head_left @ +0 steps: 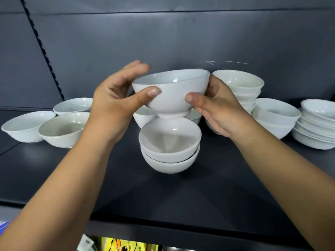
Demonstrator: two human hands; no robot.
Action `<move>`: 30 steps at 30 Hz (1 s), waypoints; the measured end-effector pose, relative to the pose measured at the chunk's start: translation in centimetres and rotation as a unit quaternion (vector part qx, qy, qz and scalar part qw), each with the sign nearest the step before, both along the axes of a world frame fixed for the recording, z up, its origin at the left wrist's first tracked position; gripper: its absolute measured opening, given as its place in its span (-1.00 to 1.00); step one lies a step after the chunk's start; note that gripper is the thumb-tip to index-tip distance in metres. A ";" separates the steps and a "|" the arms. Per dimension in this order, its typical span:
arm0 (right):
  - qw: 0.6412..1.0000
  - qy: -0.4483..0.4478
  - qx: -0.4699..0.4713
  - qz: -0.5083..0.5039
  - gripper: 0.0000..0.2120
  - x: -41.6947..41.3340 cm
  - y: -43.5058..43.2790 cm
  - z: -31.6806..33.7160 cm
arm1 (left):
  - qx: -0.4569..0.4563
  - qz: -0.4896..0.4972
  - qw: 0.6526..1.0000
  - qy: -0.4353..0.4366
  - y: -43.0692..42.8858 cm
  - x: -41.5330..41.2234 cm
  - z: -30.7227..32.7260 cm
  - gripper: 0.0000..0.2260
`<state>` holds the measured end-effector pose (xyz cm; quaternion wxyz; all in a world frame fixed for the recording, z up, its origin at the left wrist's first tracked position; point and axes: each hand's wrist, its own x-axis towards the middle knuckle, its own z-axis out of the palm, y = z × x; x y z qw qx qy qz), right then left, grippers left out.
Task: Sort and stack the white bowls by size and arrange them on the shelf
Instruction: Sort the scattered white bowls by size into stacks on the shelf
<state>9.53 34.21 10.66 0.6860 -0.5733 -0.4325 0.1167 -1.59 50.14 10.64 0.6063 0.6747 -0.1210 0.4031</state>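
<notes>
Head view is showing the left hand (112, 104) and right hand (219, 107) clasping opposite sides of one round white glazed ceramic bowl (172, 89), thumbs in front. It is hanging tilted just over a two-high stack of white bowls (170, 147) sitting on the dark grey shelf (217, 187).

Both forearms bare, reaching up and forward, converging. Left hand (116, 98): thumb pressed on near wall of a bowl (172, 91), fingers arched beside its rim, blurred. Right hand (219, 109): thumb on near wall, fingers curled behind.
</notes>
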 end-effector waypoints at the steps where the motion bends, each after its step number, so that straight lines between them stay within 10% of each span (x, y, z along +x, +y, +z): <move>1: 1.000 0.002 0.008 -0.009 -0.29 -0.1 0.0 0.0 | -0.043 -0.018 0.999 0.019 0.1 0.3 -0.3 -0.28; 3: 0.999 -0.008 0.019 -0.034 -0.24 -0.5 0.0 -0.3 | -0.085 -0.085 0.991 0.066 0.3 0.5 -1.0 -0.08; 6: 0.998 -0.039 -0.006 -0.058 -0.01 -1.5 -0.4 -1.2 | -0.066 -0.130 0.985 0.093 0.1 0.0 -2.4 -0.32; 20: 0.990 -0.041 -0.128 -0.044 -0.32 -2.2 -2.3 -6.5 | -0.038 -0.128 0.977 0.165 0.2 -1.2 -6.9 -0.36; 30: 0.989 0.014 -0.141 -0.035 0.08 -1.9 -1.4 -7.7 | -0.036 -0.136 0.972 0.188 0.0 -1.4 -7.5 -0.35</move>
